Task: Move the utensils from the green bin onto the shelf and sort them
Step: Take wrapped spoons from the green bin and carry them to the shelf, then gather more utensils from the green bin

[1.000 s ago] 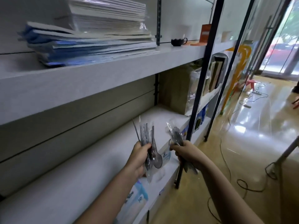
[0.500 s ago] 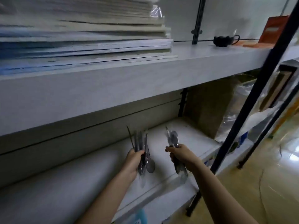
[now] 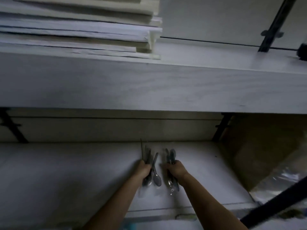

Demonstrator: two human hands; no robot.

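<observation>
Far left, up high: stack of flat paper goods (image 3: 74, 30) on the upper shelf (image 3: 149, 85), cut off at the frame top. Below it is the lower shelf (image 3: 66, 171), a pale board.

Change: the view has swung off the aisle to face the shelving square-on. Both hands have come in from the near edge to over the middle of the lower shelf. Judgement: carry done, set-down next, sorting not begun.

Left hand (image 3: 144, 168): fist closed round the left bundle (image 3: 147, 156) of utensils. One spoon (image 3: 157, 179) hangs at its right side, bowl nearest.

Right hand (image 3: 176, 169): closed round the right bundle (image 3: 171, 156), just beside the other.

Hard to make out: dim and smeared. Cannot tell forks from spoons inside either bundle, or whether the tips touch the board. Something clear glints beneath the right bundle, possibly wrapping. Green bin not in view.

Far right: brown box (image 3: 265, 146), edge cut off behind a black post (image 3: 274, 22).
</observation>
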